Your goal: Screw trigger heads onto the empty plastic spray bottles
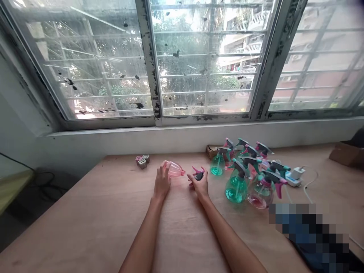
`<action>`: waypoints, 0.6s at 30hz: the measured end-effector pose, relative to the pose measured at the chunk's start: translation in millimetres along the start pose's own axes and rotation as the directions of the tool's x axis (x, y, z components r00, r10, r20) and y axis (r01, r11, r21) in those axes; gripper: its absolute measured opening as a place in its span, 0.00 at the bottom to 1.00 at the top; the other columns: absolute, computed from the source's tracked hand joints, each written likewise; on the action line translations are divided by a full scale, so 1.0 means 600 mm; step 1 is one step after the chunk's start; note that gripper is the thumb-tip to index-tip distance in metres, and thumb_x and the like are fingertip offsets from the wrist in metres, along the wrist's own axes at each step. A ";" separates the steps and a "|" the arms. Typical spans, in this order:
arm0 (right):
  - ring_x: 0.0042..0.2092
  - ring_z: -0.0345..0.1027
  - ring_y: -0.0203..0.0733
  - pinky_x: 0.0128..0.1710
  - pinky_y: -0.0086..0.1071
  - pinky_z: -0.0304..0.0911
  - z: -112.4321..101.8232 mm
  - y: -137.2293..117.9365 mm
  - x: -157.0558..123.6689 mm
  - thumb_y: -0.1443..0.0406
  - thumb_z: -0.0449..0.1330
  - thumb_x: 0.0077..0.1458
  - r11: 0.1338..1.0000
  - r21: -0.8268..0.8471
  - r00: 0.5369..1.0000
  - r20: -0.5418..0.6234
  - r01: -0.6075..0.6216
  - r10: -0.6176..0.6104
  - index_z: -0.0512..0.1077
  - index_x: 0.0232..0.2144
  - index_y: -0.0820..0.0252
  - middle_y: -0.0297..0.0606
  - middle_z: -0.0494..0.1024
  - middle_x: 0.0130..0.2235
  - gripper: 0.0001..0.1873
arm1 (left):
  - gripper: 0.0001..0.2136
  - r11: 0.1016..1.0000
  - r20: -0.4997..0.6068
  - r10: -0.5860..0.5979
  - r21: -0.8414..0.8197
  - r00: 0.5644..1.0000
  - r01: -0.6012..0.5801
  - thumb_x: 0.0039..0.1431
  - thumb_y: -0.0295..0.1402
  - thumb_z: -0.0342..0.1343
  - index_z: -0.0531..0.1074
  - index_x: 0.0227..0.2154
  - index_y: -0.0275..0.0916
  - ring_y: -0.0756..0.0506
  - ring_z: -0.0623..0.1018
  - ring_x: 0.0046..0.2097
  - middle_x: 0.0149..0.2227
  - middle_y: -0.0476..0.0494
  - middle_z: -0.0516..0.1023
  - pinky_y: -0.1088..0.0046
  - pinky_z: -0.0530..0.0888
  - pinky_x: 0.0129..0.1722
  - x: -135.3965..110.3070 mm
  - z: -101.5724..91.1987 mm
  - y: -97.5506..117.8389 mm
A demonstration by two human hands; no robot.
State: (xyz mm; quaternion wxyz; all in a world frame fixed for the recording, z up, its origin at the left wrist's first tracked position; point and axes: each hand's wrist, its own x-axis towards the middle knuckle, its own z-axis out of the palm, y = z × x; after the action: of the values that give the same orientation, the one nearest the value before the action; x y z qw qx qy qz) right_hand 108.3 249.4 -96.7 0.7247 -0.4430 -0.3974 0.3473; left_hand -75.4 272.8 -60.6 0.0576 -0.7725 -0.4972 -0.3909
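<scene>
My left hand (162,180) is closed around a clear pink spray bottle (175,169), tilted on its side with its threaded neck pointing right. The bottle has no head on it. In my right hand (200,185) is a pink and dark grey trigger spray head (199,175), held a short gap to the right of the bottle's neck. Fingers partly cover the spray head, and I see no tube on it. Just right of that hand stands a group of pink and green spray bottles (236,187) with their trigger heads on.
Several small grey and pink blocks (142,162) lie at the back left of the wooden table (113,220). Behind the bottles are a cardboard box (212,151) and a white power strip (294,177) with a cable. A blurred-out dark object (313,235) lies at the front right.
</scene>
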 end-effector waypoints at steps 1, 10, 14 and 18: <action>0.29 0.75 0.43 0.20 0.29 0.72 -0.006 -0.005 -0.007 0.54 0.71 0.44 1.000 0.026 1.000 0.011 -0.006 0.006 0.53 0.59 0.51 0.31 0.75 0.35 0.45 | 0.34 1.000 0.002 -0.010 -0.016 1.000 0.010 0.54 0.17 0.50 0.55 0.64 0.45 0.34 0.65 0.60 0.63 0.38 0.60 0.53 0.66 0.59 -0.007 -0.003 0.006; 0.37 0.74 0.44 0.38 0.34 0.72 -0.038 -0.031 -0.035 0.57 0.75 0.39 0.986 0.153 0.998 -0.022 -0.061 0.065 0.63 0.54 0.60 0.35 0.79 0.35 0.42 | 0.34 0.958 0.063 -0.085 -0.269 0.994 0.099 0.54 0.28 0.58 0.54 0.64 0.44 0.34 0.60 0.65 0.65 0.37 0.61 0.48 0.57 0.64 -0.065 -0.014 0.074; 0.34 0.74 0.45 0.37 0.35 0.70 -0.039 -0.022 -0.029 0.58 0.76 0.37 0.988 0.129 0.996 0.025 -0.086 0.083 0.75 0.36 0.63 0.37 0.80 0.31 0.24 | 0.43 0.863 0.062 -0.230 -0.448 0.971 0.233 0.48 0.41 0.66 0.50 0.64 0.41 0.34 0.62 0.65 0.65 0.31 0.57 0.52 0.64 0.60 -0.060 -0.004 0.061; 0.32 0.74 0.46 0.34 0.35 0.70 -0.043 -0.016 -0.028 0.59 0.77 0.34 0.987 0.109 0.991 0.068 -0.119 0.112 0.76 0.33 0.63 0.38 0.80 0.30 0.24 | 0.32 0.684 0.136 -0.437 -0.592 0.889 0.427 0.53 0.49 0.58 0.63 0.57 0.37 0.37 0.77 0.53 0.59 0.30 0.66 0.60 0.76 0.48 -0.049 0.006 0.025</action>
State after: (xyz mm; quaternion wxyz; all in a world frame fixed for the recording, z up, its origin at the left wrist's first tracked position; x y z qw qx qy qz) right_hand 124.9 222.2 -99.8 0.7146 -0.4129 -0.3729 0.4241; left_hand -66.8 245.8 -78.0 -0.2827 -0.6071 -0.5122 -0.5378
